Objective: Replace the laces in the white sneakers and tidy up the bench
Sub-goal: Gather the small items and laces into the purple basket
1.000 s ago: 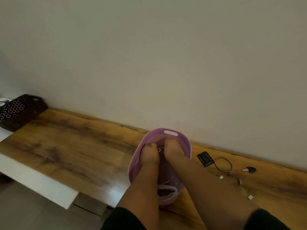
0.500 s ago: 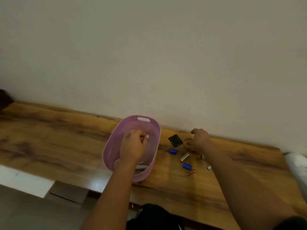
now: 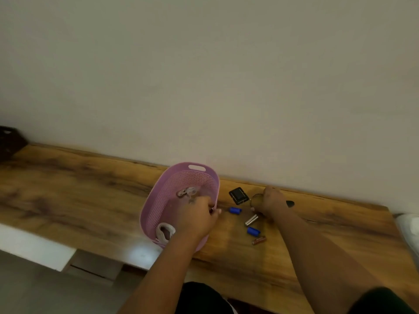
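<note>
Clutter sits loose on the wooden bench (image 3: 90, 200) beside the purple basket (image 3: 156, 207), so the left hand (image 3: 199, 217) grips its rim to steady it while the right hand (image 3: 271, 203), fingers curled, gathers the beaded bracelet (image 3: 254, 198); a white sneaker (image 3: 408, 225) waits far right.

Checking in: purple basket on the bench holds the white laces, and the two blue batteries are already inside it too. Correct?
Not quite. The head view shows the purple basket on the bench holding the white laces, but both blue batteries lie on the bench to the basket's right.
</note>
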